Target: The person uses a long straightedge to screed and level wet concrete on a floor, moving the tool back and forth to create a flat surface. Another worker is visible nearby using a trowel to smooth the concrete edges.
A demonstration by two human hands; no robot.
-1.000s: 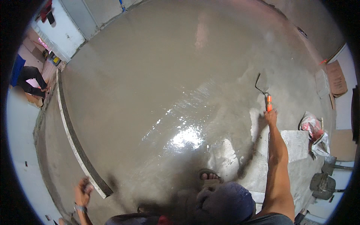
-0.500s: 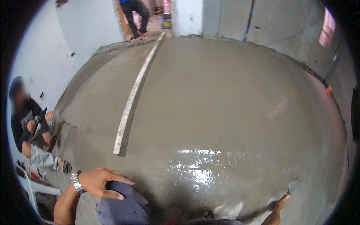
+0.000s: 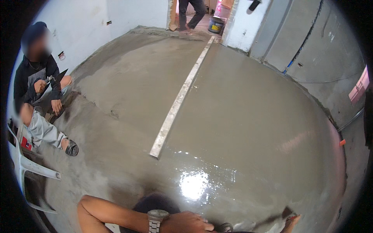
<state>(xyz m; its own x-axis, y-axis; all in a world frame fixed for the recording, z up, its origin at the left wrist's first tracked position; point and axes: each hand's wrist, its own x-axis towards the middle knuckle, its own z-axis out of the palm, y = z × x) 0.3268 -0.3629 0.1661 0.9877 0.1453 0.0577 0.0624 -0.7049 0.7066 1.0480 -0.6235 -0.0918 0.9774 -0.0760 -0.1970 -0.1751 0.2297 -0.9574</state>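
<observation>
My left hand (image 3: 186,222), with a metal watch on the wrist, lies low at the centre near my dark-clothed knee (image 3: 151,202); its fingers are curled and what is under them is hidden. At the lower right my right hand (image 3: 291,222) is closed on an orange-handled trowel (image 3: 286,212), its blade against the wet grey screed floor (image 3: 241,124). A long pale straightedge (image 3: 178,105) lies on the screed, reaching from the middle toward the doorway.
A seated person (image 3: 35,85) at the left holds a dark trowel, beside a white plastic chair (image 3: 39,167). Another person's legs (image 3: 190,15) stand in the doorway near a dark bucket (image 3: 215,24). Plastered walls (image 3: 311,46) border the screed; an orange stub (image 3: 342,142) shows at right.
The view has swung round, bringing the doorway and seated person into sight. My left arm has moved rightward across the bottom centre. My right hand, still on the trowel, sits lower in view.
</observation>
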